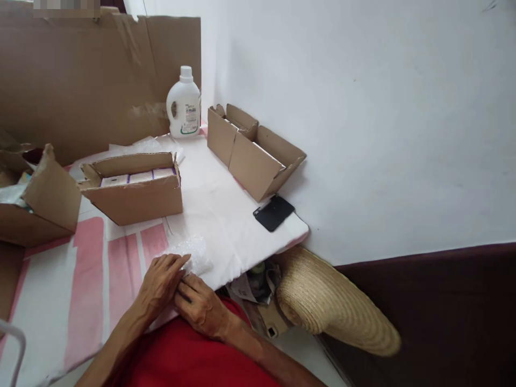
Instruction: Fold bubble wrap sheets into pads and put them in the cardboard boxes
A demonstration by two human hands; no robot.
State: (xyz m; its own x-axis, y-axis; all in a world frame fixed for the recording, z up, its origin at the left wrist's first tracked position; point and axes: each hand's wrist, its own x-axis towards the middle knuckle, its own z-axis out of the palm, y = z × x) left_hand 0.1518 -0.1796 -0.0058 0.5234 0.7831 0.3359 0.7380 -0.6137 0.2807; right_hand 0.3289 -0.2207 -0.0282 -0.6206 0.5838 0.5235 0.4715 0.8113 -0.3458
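A small piece of clear bubble wrap (197, 253) lies near the front edge of the cloth-covered table. My left hand (161, 282) is closed over its near left end, fingers together. My right hand (203, 306) has curled fingers at the near end of the same wrap, touching my left fingertips. Both hands hide part of the wrap, and whether anything is inside it cannot be seen. Beyond them stands an open cardboard box (141, 199) with a row of white and purple packs in it.
Another divided cardboard box (250, 161) stands by the wall, with a black phone-like slab (274, 213) nearby. A white jug (185, 107) is at the back. At left is an open carton (52, 199). A straw hat (334, 306) hangs beyond the right table edge.
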